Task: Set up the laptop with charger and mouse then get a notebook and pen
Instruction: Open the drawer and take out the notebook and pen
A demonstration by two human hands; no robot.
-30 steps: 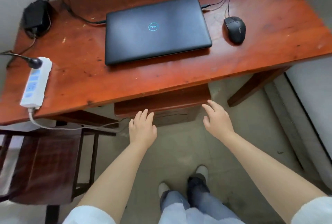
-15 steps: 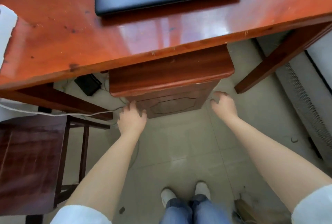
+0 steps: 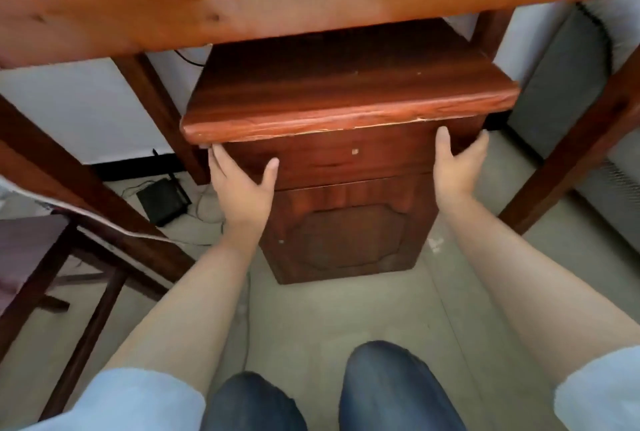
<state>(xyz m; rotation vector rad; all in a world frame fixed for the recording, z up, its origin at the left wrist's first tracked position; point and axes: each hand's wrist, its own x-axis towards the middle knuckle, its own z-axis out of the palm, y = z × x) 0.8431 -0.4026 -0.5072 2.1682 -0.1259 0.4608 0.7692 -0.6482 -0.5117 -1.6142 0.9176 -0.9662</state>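
A small dark-wood cabinet (image 3: pixel 346 230) stands on the floor under the red-brown table (image 3: pixel 242 5); it has an overhanging top, a drawer front (image 3: pixel 349 157) and a panelled door below. My left hand (image 3: pixel 242 185) clasps its upper left corner, fingers along the side and thumb on the drawer front. At the upper right corner my right hand (image 3: pixel 457 164) wraps its fingers around the edge. The drawer looks closed. Laptop, charger, mouse, notebook and pen are out of view.
Table legs (image 3: pixel 568 167) slant down on both sides of the cabinet. A dark wooden chair (image 3: pixel 38 257) stands at the left. A black box (image 3: pixel 162 200) with cables lies on the floor left of the cabinet. My knees (image 3: pixel 391 392) are low in front.
The view dropped from the tabletop to under the table, so the laptop and mouse left the frame. Both hands moved forward from open air onto the cabinet's upper corners.
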